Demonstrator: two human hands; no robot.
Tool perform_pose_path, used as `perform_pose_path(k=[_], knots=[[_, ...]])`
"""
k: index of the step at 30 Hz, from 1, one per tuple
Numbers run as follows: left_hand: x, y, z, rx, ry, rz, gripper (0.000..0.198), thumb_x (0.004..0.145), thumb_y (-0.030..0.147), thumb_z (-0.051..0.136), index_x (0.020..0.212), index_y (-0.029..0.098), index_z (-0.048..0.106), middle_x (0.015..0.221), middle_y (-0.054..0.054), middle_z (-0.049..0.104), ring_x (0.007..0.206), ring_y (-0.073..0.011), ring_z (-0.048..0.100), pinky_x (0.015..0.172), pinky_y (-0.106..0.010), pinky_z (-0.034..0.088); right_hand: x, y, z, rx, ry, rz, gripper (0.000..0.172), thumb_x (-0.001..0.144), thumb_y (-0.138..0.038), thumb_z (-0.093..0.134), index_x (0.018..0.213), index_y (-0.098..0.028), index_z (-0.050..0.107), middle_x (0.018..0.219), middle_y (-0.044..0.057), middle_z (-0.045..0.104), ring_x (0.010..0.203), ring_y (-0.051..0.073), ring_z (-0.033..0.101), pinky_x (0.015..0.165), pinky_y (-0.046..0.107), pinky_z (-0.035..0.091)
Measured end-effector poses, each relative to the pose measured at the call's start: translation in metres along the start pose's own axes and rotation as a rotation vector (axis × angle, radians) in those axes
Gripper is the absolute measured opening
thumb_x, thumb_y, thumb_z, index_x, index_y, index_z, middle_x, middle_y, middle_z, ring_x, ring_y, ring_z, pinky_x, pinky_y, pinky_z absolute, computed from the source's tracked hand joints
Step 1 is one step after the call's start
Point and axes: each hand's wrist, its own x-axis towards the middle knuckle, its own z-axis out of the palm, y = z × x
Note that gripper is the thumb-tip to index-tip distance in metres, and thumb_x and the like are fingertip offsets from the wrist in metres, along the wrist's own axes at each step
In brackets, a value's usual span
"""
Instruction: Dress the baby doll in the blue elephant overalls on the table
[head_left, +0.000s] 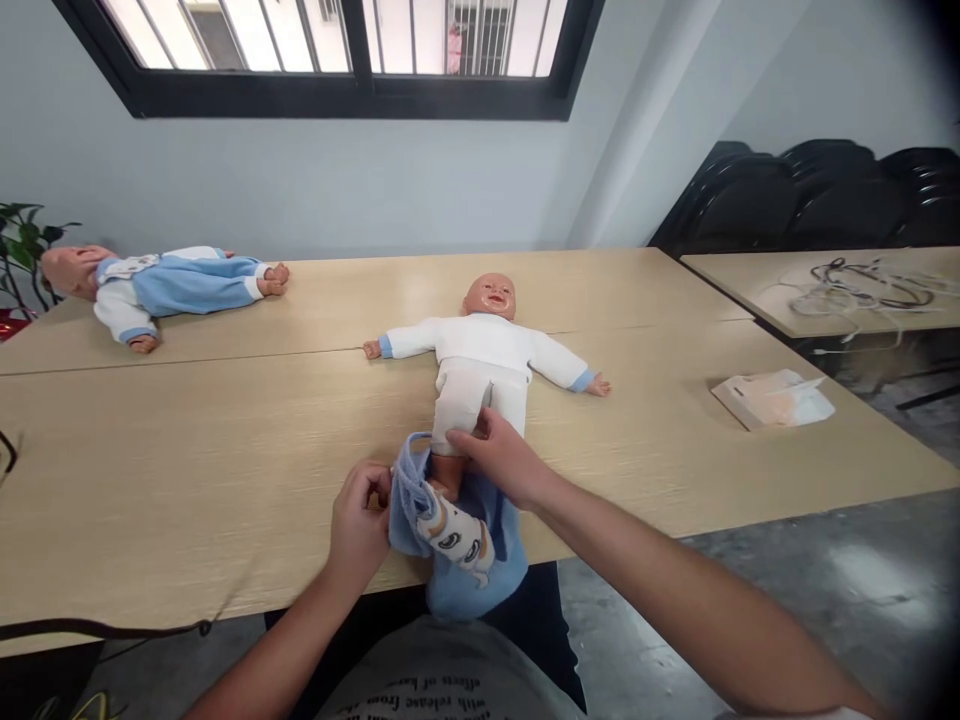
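Observation:
A baby doll [484,340] in a white top with blue cuffs lies on its back in the middle, head toward the window and arms spread. White cloth also covers its upper legs. Blue doll overalls [480,590] with a cartoon face print are bunched around its lower legs and hang over the table's near edge. My left hand [360,515] is closed on the left edge of the overalls. With fingers pinched, my right hand [502,455] grips the white cloth of the doll's leg [459,405]. One bare doll foot [448,475] shows; the other is hidden.
A second doll [187,285] in blue and white lies at the far left of the wooden table [225,450]. An opened white packet [772,400] rests at the right. A black cable [105,629] crosses the near left edge. Coiled cords [862,290] lie on another table, near stacked black chairs [795,195].

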Motion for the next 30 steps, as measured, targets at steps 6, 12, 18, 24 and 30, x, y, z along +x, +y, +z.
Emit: perform_pose_path(k=[6, 12, 18, 24, 30], knots=[[-0.003, 0.0, -0.004, -0.126, -0.061, -0.099, 0.018, 0.081, 0.021, 0.076, 0.093, 0.023, 0.063, 0.101, -0.003, 0.068, 0.095, -0.0208, 0.065, 0.083, -0.033, 0.053, 0.004, 0.001, 0.009, 0.098, 0.131, 0.008, 0.043, 0.086, -0.044, 0.072, 0.121, -0.024, 0.057, 0.13, 0.011, 0.071, 0.116, 0.028, 0.07, 0.09, 0.043, 0.061], [-0.007, 0.008, 0.009, -0.141, 0.048, -0.307, 0.045, 0.073, 0.025, 0.083, 0.11, 0.024, 0.058, 0.109, -0.004, 0.07, 0.087, -0.018, 0.067, 0.07, -0.027, 0.054, 0.005, 0.011, 0.029, 0.076, 0.275, -0.112, 0.047, 0.088, -0.044, 0.069, 0.126, -0.022, 0.054, 0.131, 0.01, 0.072, 0.123, 0.025, 0.067, 0.11, 0.043, 0.051], [0.005, 0.023, 0.025, -0.268, 0.073, -0.404, 0.068, 0.071, 0.033, 0.088, 0.128, 0.022, 0.052, 0.122, -0.009, 0.069, 0.103, -0.0207, 0.071, 0.088, -0.032, 0.058, -0.003, 0.012, 0.05, 0.267, 0.182, -0.033, 0.045, 0.092, -0.045, 0.065, 0.129, -0.024, 0.053, 0.132, 0.01, 0.072, 0.121, 0.027, 0.069, 0.105, 0.044, 0.056], [0.013, 0.025, 0.028, -0.316, 0.03, -0.432, 0.057, 0.073, 0.03, 0.083, 0.122, 0.021, 0.055, 0.108, -0.005, 0.073, 0.098, -0.0207, 0.071, 0.088, -0.033, 0.057, -0.006, 0.009, 0.054, 0.416, 0.11, 0.064, 0.044, 0.093, -0.047, 0.064, 0.129, -0.024, 0.054, 0.127, 0.009, 0.074, 0.114, 0.028, 0.072, 0.097, 0.045, 0.061], [0.013, 0.023, 0.027, -0.28, 0.072, -0.442, 0.038, 0.08, 0.035, 0.076, 0.11, 0.022, 0.058, 0.104, -0.003, 0.071, 0.095, -0.0203, 0.068, 0.086, -0.033, 0.055, -0.012, -0.002, 0.028, 0.157, -0.034, 0.058, 0.042, 0.1, -0.051, 0.056, 0.133, -0.024, 0.057, 0.138, 0.01, 0.068, 0.13, 0.027, 0.062, 0.11, 0.045, 0.052]])
